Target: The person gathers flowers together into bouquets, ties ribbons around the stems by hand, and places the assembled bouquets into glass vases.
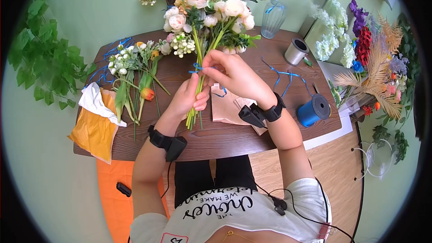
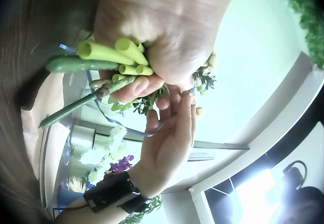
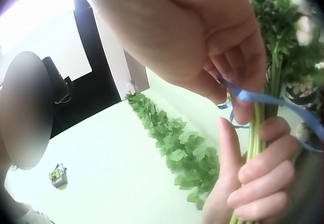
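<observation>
My left hand [image 1: 191, 94] grips the green stems of a bouquet of white and pale pink artificial flowers [image 1: 236, 7], blooms pointing away from me. A thin blue ribbon [image 3: 258, 96] crosses the stems just above that hand, with a loop showing there. Thumb and fingertips of my right hand [image 1: 236, 74] pinch the ribbon close against the stems. In the left wrist view the cut stem ends [image 2: 93, 51] stick out below the left fist, and a length of ribbon trails past them toward the right hand.
Loose flowers, including an orange tulip [image 1: 147, 93], lie left beside yellow and white wrapping paper [image 1: 96, 117]. Brown paper [image 1: 225, 108] lies under the right forearm. A blue ribbon spool [image 1: 310, 111], silver spool [image 1: 295, 53] and glass vase [image 1: 273, 20] stand to the right.
</observation>
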Available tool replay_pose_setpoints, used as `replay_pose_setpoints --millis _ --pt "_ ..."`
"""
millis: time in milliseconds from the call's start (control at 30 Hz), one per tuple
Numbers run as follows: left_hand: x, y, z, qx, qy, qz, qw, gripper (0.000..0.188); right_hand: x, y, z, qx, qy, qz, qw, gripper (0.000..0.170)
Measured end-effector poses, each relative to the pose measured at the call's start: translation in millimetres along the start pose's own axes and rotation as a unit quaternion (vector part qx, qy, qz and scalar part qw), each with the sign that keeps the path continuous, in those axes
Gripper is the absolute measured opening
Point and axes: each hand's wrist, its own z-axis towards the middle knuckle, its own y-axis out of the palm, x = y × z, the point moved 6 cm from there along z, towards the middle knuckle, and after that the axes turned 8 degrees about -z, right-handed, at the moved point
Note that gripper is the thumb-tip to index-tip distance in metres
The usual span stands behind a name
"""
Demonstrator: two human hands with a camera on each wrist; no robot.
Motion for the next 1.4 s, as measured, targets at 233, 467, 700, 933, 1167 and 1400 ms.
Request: replay_pose_setpoints --millis 233,467,700,933,1167,1400 --pt "0.4 -3.2 0.9 0.017 0.01 -0.025 0.999 0.048 6.5 8.4 1.5 -0.059 -0.022 -0.064 0.996 0.013" --pt "8.4 -0.1 -1.8 0.036 0.01 -0.039 0.999 0.044 18.9 -14.0 -1.0 -0.055 -0.058 -0.224 0.971 0.01" --pt "0.6 4.5 -2.0 -0.054 -0.035 -0.145 0.987 0.044 49.3 -3.5 10.9 -0.07 0.017 -0.122 0.99 0.01" --pt "-5.9 16.5 -7.3 -0.143 -0.052 -0.195 0.969 0.042 75.2 47.2 25.5 -0.097 -0.026 0.187 0.977 0.018" --pt "-1.3 16.8 -5.3 -0.082 0.001 -0.127 0.988 0.04 66.7 50.2 17.7 -0.21 0.042 0.356 0.91 0.032" --pt "-0.8 6.1 0.2 0.005 0.037 -0.024 0.999 0.034 75.3 34.5 15.4 -0.166 0.034 -0.004 0.986 0.022"
